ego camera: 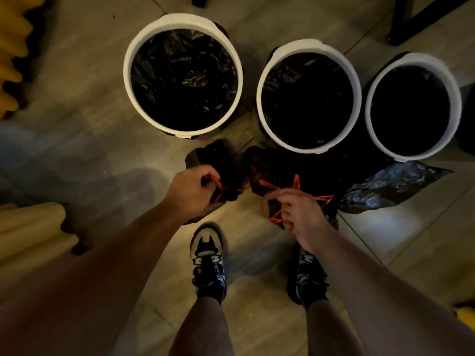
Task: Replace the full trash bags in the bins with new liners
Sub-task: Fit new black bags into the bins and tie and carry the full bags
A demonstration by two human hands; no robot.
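Three round white bins stand in a row on the floor: the left bin [127, 73], the middle bin [259, 98] and the right bin [368, 106]. Each has a black liner inside. In front of them sit two full black trash bags with orange drawstrings. My left hand [191, 191] grips the drawstring of the left bag [216, 155]. My right hand [300, 211] pinches the orange drawstring loops of the right bag [259, 165]. A third crumpled black bag [390, 186] lies flat to the right of it.
The floor is tiled. My two feet in sneakers [208, 255] stand just behind the bags. Yellow ridged objects [10, 55] sit at the left edge. Dark furniture legs [421, 19] stand at the top right.
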